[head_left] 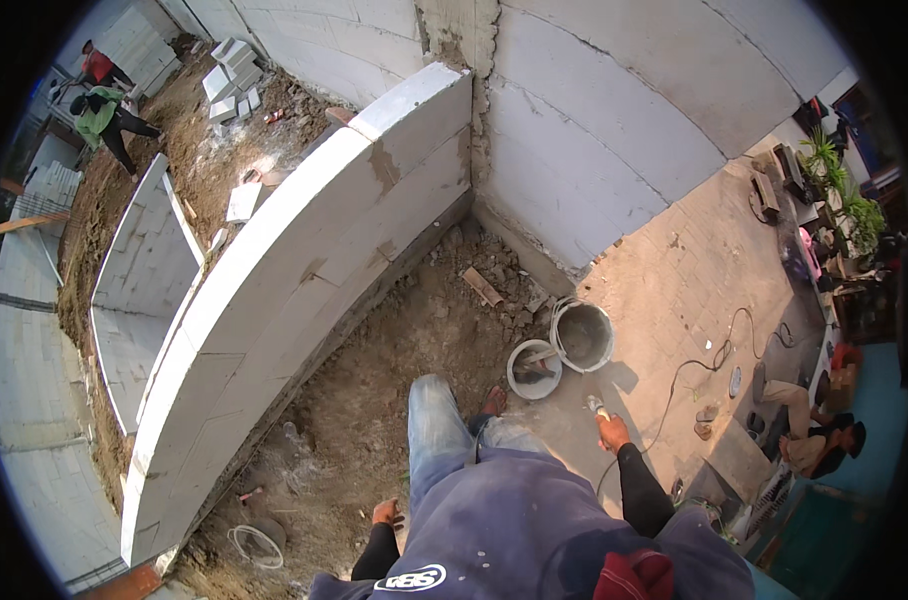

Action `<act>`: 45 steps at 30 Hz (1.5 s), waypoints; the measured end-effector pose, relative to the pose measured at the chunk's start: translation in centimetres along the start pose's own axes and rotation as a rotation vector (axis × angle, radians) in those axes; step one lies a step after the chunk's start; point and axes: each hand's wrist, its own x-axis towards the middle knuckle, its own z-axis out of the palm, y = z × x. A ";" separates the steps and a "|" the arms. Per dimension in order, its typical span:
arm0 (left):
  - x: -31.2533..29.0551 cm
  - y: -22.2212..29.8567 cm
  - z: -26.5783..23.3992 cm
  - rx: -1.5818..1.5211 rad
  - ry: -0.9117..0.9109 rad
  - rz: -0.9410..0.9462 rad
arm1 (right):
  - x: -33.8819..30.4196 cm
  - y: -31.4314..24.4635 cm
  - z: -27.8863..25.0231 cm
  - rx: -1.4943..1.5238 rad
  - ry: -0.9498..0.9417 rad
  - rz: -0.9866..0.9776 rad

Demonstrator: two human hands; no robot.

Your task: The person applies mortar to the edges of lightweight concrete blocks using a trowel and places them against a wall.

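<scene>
My right hand point(612, 434) is closed round a small hand tool point(599, 408) with a pale yellowish handle; its working end is too small to make out. Beyond it, where dirt meets paving, two round buckets stand side by side. The smaller white bucket point(511, 374) has a tool with a handle leaning in it, while the larger grey bucket point(610, 348) looks coated inside with dried material. My left hand point(387, 513) hangs low at my side over the dirt, fingers loosely apart and holding nothing visible.
A low light-block wall point(304, 275) curves along my left, meeting a tall wall point(564, 150) ahead. A broken brick piece point(483, 286) lies in the dirt. A cable point(674, 385) crosses the paving. Someone sits at right point(824, 445); two people work far left.
</scene>
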 end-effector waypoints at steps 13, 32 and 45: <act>-13.7 -4.0 -0.8 -0.446 0.048 0.759 | -4.5 -0.1 7.8 -0.110 -0.295 -0.210; -8.5 -40.6 6.5 -0.682 0.116 -0.005 | -2.5 7.9 3.2 -0.170 -0.231 -0.237; -15.0 -8.0 1.5 -0.277 0.106 0.465 | 2.9 5.1 -0.9 -0.150 -0.257 0.015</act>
